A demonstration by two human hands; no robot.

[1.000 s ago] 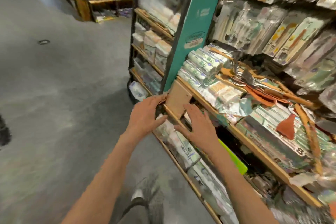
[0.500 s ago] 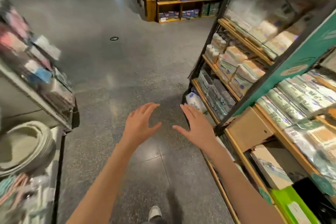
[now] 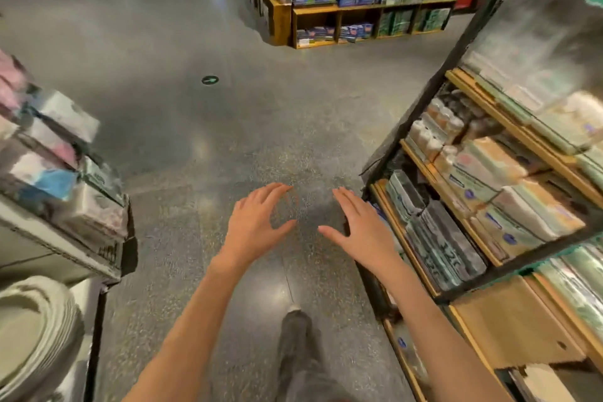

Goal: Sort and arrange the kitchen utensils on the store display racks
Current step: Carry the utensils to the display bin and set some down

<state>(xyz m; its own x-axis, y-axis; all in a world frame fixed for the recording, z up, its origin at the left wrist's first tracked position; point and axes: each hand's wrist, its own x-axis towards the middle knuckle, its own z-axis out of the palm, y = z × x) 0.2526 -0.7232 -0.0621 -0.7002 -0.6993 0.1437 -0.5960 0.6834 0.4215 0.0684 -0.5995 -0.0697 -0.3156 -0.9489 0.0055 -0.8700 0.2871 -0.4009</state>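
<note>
We find both hands empty, left hand [image 3: 253, 222] and right hand [image 3: 360, 230], fingers spread and released above the floor [image 3: 195, 140]. No utensils are identifiable; the rack [image 3: 434, 173] at right holds blurred packs [image 3: 509, 202]. We judge these light, crushable; grip by edges.

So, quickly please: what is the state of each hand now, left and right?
Left hand: open, fingers spread, holding nothing.
Right hand: open, fingers spread, holding nothing.
</note>
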